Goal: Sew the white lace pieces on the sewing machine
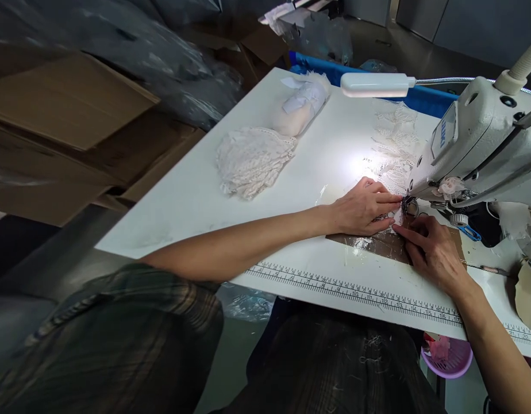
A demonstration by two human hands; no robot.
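My left hand [364,206] lies flat on a small white lace piece [391,217], its fingers stretched toward the needle area of the white sewing machine [472,144]. My right hand [429,247] rests just in front of the machine on a brown taped patch [380,241], fingers curled and pinching the near edge of the lace. The presser foot [408,202] sits right at my fingertips. A strip of lace trim [395,144] runs away behind the needle across the white table [196,195].
A heap of white lace [252,161] and a wrapped fabric roll [302,106] lie at the table's far left. A lamp [375,84] hangs over the work. A ruler strip [356,293] lines the near edge. Cardboard boxes [71,103] stand left; a purple basket [449,356] sits below.
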